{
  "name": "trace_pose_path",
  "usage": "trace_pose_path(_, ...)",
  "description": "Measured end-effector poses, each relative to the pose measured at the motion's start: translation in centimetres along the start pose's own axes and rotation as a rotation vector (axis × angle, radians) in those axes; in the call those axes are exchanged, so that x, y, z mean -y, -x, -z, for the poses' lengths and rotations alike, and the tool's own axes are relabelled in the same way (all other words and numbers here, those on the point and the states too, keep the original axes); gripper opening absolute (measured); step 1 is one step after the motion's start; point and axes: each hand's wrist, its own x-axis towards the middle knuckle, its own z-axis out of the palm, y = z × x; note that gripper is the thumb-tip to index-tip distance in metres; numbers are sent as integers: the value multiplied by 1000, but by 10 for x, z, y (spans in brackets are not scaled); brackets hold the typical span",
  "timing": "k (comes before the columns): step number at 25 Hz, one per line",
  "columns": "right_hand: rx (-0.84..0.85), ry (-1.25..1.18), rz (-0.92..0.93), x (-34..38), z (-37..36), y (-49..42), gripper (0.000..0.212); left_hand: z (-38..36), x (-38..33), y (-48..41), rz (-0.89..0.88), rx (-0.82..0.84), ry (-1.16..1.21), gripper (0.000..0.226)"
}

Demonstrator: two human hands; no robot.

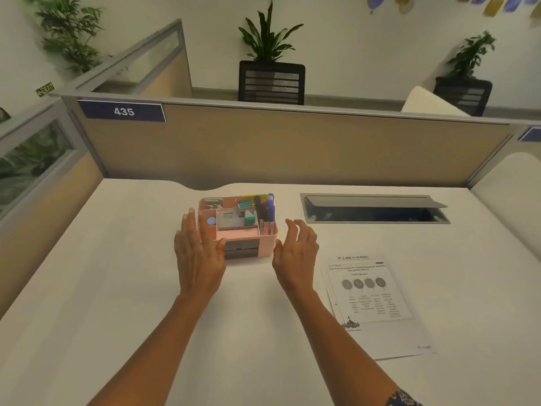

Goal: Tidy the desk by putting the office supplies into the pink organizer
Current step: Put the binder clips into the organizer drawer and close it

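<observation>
Pink organizer, loaded, mid-desk left of the cable hatch; left hand flat against its left wall, right hand spread just beside its right; likely light, rigid plastic, best gripped by both side walls.

I see pink organizer – smooth matt plastic, dark drawer front. Desk top matt white laminate. Printed sheet – plain paper. Partition panel woven cloth, metal-looking rim.

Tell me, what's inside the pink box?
The pink organizer holds upright pens, a grey Camlin box, a teal eraser, a blue round thing and clips. Its dark drawer is shut, so that part is hidden.
</observation>
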Motion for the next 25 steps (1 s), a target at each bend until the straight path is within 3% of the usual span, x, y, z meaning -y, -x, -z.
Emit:
trace_pose_path(4, 262, -303, -318, -3, -4, 2, 53, -6, 8, 1, 404, 185, 283, 61)
trace_pose_path(7, 367, -492, -427, 4, -6, -1, 54, -9, 11, -1, 597, 293, 509, 54)
trace_pose_path(10, 392, -560, -439, 12, -9, -5, 53, -7, 11, -5, 612, 273, 627, 46)
trace_pose_path(25, 301, -567, -461, 20, -24, 3, 46, -9, 24, -15, 594, 251, 583, 42)
